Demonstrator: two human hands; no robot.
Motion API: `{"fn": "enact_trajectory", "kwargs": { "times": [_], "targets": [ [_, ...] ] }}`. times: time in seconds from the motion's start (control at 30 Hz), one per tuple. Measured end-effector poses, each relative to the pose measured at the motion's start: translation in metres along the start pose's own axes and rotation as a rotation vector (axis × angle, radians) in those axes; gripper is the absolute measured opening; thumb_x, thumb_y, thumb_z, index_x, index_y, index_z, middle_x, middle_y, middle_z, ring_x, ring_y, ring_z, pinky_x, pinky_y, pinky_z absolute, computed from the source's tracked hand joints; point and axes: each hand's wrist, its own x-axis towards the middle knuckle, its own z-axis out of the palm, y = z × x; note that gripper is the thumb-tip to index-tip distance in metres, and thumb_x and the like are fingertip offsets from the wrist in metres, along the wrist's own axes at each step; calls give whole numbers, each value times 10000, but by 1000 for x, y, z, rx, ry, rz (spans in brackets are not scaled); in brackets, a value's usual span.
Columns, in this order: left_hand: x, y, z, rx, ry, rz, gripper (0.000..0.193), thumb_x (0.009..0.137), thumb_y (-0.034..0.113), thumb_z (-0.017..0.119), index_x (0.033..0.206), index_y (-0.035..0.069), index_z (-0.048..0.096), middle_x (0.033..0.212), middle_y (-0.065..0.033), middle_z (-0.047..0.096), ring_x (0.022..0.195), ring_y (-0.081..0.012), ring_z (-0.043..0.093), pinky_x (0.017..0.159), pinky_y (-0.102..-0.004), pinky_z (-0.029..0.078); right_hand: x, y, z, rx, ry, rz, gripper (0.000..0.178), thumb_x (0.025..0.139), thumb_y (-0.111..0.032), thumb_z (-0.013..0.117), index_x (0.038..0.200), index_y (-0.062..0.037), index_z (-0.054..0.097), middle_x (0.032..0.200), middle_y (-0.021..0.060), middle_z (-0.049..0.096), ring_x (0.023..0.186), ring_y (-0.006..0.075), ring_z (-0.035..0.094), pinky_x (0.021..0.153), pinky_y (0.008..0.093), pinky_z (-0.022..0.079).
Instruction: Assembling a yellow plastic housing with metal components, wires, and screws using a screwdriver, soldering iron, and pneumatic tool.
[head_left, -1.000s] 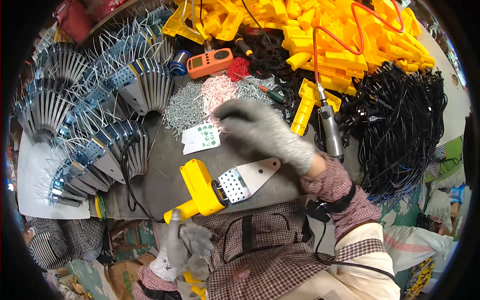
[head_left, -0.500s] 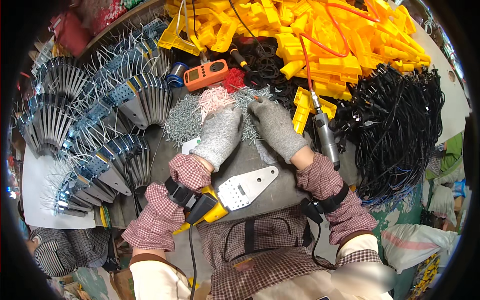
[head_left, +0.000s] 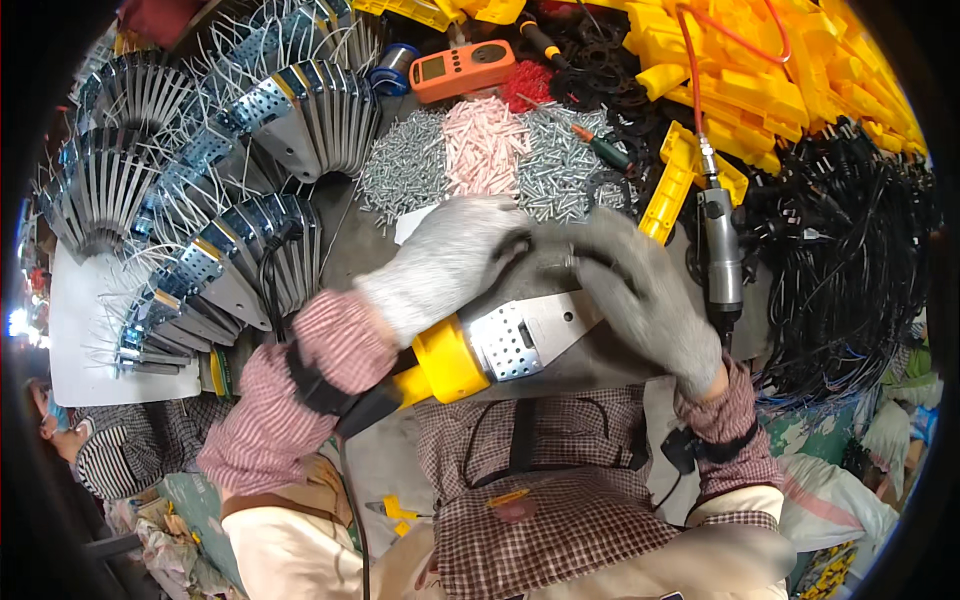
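Since the earlier frame, both hands have drawn back from the screw piles toward the yellow housing (head_left: 452,362). The left hand (head_left: 450,255) is curled above the housing; we cannot tell whether it holds anything. The right hand (head_left: 650,305) is partly open, thumb apart from its blurred fingers; we cannot confirm a held part. Below them, we locate the housing at the table's near edge, its perforated metal plate (head_left: 512,340) pointing right, the tip partly behind the right hand. The silver air screwdriver (head_left: 722,250) limits room on the right. On the left, a strip of grey tabletop (head_left: 348,250) separates the left forearm from the stacked plates (head_left: 235,285). Beyond the hands lie the grey screws (head_left: 415,165) and pink pieces (head_left: 485,150).
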Motion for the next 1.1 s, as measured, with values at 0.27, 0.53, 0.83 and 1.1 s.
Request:
{"fn": "enact_trajectory", "kwargs": {
  "times": [0.27,0.53,0.83,1.1],
  "targets": [
    [-46,6,-14,-690,-306,-121,193,925,128,697,1069,1,710,987,-128,722,923,-225,685,871,-355,541,-46,22,48,306,-56,-4,187,915,-63,672,1101,-55,657,1043,100,711,959,249,695,804,371,546],
    [-29,-4,-21,-476,-499,152,201,979,219,629,1067,52,698,1050,-141,670,1054,-337,631,964,-457,482,-45,21,42,377,-128,59,195,944,-48,641,1139,-53,648,1035,102,714,928,254,704,806,380,556],
    [-42,-16,-8,-386,-388,98,197,974,214,643,1075,46,668,1098,-131,632,1076,-321,606,951,-424,481,-36,25,43,270,-175,-47,182,935,-139,663,1105,-75,658,1035,104,635,977,302,652,846,389,524],
    [-54,7,-19,-214,-392,16,387,900,405,722,1124,101,636,1170,-131,566,1216,-333,506,1054,-509,371,-37,23,50,160,-171,-78,163,896,-142,701,1056,-116,687,1040,91,616,988,309,625,857,410,504]
  ]
}}
